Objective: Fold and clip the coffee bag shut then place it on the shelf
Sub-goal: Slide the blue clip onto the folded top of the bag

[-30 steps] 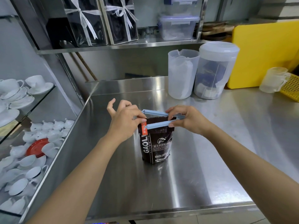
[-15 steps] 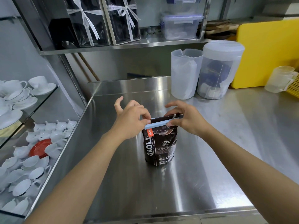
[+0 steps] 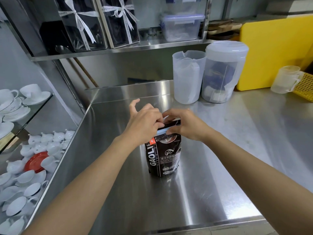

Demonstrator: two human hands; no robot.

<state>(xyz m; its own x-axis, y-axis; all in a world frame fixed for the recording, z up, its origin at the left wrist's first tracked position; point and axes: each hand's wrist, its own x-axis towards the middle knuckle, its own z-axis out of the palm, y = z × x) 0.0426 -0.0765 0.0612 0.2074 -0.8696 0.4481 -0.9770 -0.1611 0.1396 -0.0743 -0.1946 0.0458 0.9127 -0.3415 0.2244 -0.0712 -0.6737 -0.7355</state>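
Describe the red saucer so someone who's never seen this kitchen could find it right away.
Start at the steel counter where the coffee bag stands, then look off its left edge and down to the low shelf crowded with white cups and small teapots. The red saucer lies among them, partly covered by a cup. It is the only coloured piece in all that white crockery.

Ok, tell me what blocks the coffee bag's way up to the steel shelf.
Nothing visible blocks it. The coffee bag stands on the open counter; free shelf space shows between the ribboned gift boxes and the lidded container.
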